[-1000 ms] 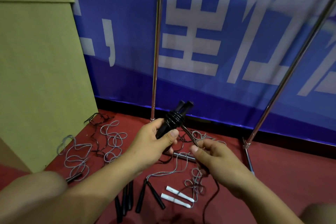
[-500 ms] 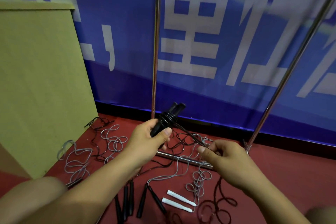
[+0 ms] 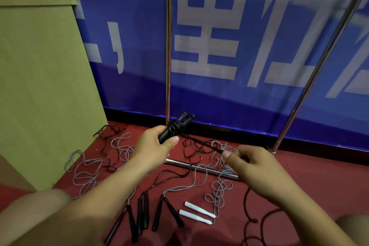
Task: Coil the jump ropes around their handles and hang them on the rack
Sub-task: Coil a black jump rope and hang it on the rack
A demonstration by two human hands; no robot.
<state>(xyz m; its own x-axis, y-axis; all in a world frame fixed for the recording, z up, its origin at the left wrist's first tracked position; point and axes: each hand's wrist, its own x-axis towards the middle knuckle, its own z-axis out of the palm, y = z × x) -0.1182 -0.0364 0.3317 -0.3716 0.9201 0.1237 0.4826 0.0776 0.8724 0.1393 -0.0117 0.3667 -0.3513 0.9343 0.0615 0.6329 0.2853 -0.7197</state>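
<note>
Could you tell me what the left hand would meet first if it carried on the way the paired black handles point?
Probably the rack's upright pole just beyond the black handles in the left hand; depth is unclear.

I see a red carpeted floor [image 3: 311,181] — tangled grey ropes [image 3: 219,183], black handles [image 3: 143,213], two white handles [image 3: 196,212] and the rack's base bar [image 3: 201,169] lie on it.

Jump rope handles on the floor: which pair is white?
The white handles, lying side by side right of the loose black handles, with a grey cord attached. Every other pair is black, including the one the left hand grips.
</note>
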